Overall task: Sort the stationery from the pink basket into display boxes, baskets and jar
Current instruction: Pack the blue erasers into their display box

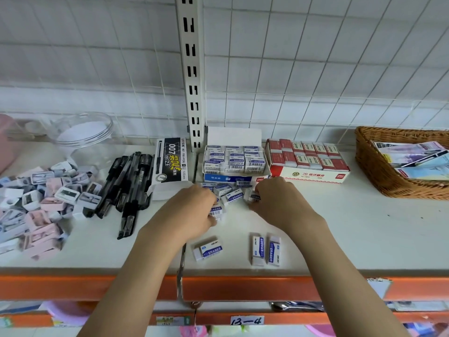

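A: Shelf point(364, 227), white top, orange front edge. Both hands down among loose blue-and-white erasers point(234, 196) lying just in front of the blue display box point(233, 164).

B: Left hand point(192, 210)?

A: Fingers curled round one eraser point(215, 211), barcode side showing. Right hand point(274, 200) pinches another small eraser point(254, 197) at its fingertips; grip partly hidden by the knuckles, so probably thumb and forefinger.

B: Box state?

A: Blue box lid up, rows of erasers packed inside. Beside it on the right, red display box point(308, 176) full of red-sleeved erasers.

B: Anything nearer the edge?

A: Three erasers: one lying askew point(208, 251), a pair point(266, 250) side by side to its right.

B: Left side?

A: Black pens point(128, 188) in a loose heap next to a black pen box point(170, 164). Pile of pencil sharpeners point(41, 203), pink, white and grey. Clear jar point(85, 135) behind them. Pink basket point(8, 139) at the far left. Wicker basket point(379, 166) at far right holds flat packets.
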The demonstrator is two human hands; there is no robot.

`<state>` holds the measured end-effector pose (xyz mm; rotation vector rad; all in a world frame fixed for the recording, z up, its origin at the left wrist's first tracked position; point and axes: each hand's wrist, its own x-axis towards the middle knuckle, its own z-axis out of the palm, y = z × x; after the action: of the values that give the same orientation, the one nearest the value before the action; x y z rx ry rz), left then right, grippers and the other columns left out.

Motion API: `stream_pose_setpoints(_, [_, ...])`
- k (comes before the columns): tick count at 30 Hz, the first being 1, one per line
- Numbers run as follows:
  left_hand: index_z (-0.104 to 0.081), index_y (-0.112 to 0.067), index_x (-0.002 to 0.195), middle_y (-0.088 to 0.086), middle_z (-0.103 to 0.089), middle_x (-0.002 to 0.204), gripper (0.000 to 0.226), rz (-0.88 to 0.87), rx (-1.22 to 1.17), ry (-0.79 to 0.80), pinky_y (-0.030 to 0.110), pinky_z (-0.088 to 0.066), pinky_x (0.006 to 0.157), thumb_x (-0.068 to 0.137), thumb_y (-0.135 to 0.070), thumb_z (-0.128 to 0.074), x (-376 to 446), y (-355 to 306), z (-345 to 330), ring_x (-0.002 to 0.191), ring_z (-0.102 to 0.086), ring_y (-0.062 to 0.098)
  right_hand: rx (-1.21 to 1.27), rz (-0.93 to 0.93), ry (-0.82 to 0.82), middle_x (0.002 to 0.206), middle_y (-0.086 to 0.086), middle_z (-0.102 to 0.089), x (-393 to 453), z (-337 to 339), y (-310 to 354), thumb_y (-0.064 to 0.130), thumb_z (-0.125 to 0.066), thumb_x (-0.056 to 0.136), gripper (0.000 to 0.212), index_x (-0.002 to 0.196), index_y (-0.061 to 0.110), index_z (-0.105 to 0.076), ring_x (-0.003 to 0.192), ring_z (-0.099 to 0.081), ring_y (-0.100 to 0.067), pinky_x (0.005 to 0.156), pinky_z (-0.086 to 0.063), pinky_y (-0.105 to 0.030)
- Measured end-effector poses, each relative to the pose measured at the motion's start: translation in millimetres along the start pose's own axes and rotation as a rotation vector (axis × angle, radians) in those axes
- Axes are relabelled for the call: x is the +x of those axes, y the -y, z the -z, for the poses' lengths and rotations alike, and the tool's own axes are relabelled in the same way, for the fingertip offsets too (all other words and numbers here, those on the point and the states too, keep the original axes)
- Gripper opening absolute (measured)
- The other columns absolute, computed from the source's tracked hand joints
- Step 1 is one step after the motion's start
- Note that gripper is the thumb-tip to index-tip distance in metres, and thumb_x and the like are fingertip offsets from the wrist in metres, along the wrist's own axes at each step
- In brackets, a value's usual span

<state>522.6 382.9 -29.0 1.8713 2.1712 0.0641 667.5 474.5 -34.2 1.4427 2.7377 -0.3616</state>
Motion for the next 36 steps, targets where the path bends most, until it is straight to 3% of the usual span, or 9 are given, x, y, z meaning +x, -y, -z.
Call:
stream_pose_setpoints(3, [-0.054,-0.013,0.109,-0.003,-0.048,0.098,0.020,-0.057,-0.059,0.015,0.021,-0.034,0.076,0.093,-0.024,-0.056,4,8,9,0.085,-0.045,0.011,0.027,0.027,0.014,0.091,-0.007,-0.061,0,12,-5,0.024,-0.054,0.092,0.015,0.089,0.010,-0.058,0.080,-0.059,-0.023,0.067,-0.049,-0.029])
stream_pose_setpoints(7, [-0.044,-0.023,0.084,-0.008,-0.043,0.078,0.019,-0.090,-0.112,-0.106,0.021,-0.026,0.055,0.089,-0.027,-0.061,17,17,31,0.065,-0.040,0.003,0.074,0.065,-0.101,0.063,-0.003,-0.047,6,42,-11,0.025,-0.048,0.092,0.032,0.065,0.008,-0.046,0.055,-0.043,-0.015,0.046,-0.028,-0.023])
stream_pose_setpoints(10, [-0.038,-0.025,0.072,-0.010,-0.040,0.070,0.031,-0.116,-0.152,-0.172,0.022,-0.024,0.052,0.087,-0.024,-0.065,32,16,45,0.061,-0.038,0.003,0.019,0.048,-0.235,0.065,-0.002,-0.046,24,55,-12,0.025,-0.052,0.091,0.034,0.060,0.016,-0.040,0.061,-0.045,-0.020,0.047,-0.027,-0.025])
stream_pose_setpoints(15, [-0.048,-0.018,0.094,-0.003,-0.046,0.082,0.016,-0.155,-0.143,-0.192,0.028,-0.027,0.062,0.090,-0.025,-0.061,65,9,51,0.076,-0.043,0.016,-0.175,0.071,-0.055,0.072,-0.003,-0.047,57,52,-7,0.027,-0.058,0.088,0.020,0.094,0.009,-0.062,0.078,-0.055,-0.027,0.067,-0.040,-0.030])
stream_pose_setpoints(21, [-0.054,-0.009,0.109,0.004,-0.053,0.098,0.021,-0.167,0.041,-0.079,0.029,-0.035,0.071,0.092,-0.021,-0.056,97,-2,42,0.085,-0.048,0.019,-0.319,0.133,0.027,0.067,0.000,-0.037,63,48,1,0.020,-0.057,0.089,0.019,0.103,0.008,-0.061,0.073,-0.049,-0.022,0.065,-0.040,-0.029])
stream_pose_setpoints(24, [-0.055,-0.007,0.106,0.007,-0.056,0.096,0.018,-0.179,0.160,-0.069,0.029,-0.034,0.066,0.093,-0.019,-0.053,104,-5,36,0.082,-0.051,0.021,-0.267,0.122,0.019,0.071,-0.001,-0.040,63,47,1,0.012,-0.057,0.088,0.018,0.104,0.005,-0.060,0.077,-0.050,-0.024,0.066,-0.043,-0.030])
stream_pose_setpoints(29, [-0.055,-0.008,0.107,0.010,-0.058,0.100,0.018,-0.185,0.280,-0.027,0.029,-0.035,0.067,0.093,-0.019,-0.053,107,-6,37,0.086,-0.054,0.023,-0.211,0.073,-0.018,0.105,-0.011,-0.059,61,44,1,0.008,-0.058,0.088,0.024,0.112,0.005,-0.058,0.099,-0.058,-0.027,0.070,-0.043,-0.028])
stream_pose_setpoints(32, [-0.053,-0.010,0.096,0.007,-0.054,0.090,0.005,-0.165,0.316,-0.019,0.030,-0.034,0.063,0.091,-0.011,-0.053,108,-10,36,0.080,-0.052,0.023,-0.197,0.050,-0.024,0.110,-0.012,-0.060,59,42,2,0.004,-0.057,0.087,0.022,0.109,0.004,-0.060,0.104,-0.058,-0.029,0.075,-0.045,-0.030])
stream_pose_setpoints(36, [-0.055,-0.006,0.089,0.006,-0.049,0.080,0.006,-0.137,0.287,-0.048,0.029,-0.033,0.055,0.086,-0.001,-0.054,113,-9,31,0.071,-0.050,0.021,-0.204,0.023,-0.049,0.119,-0.014,-0.050,58,41,2,0.009,-0.060,0.088,0.031,0.118,0.004,-0.056,0.110,-0.054,-0.032,0.075,-0.042,-0.032])
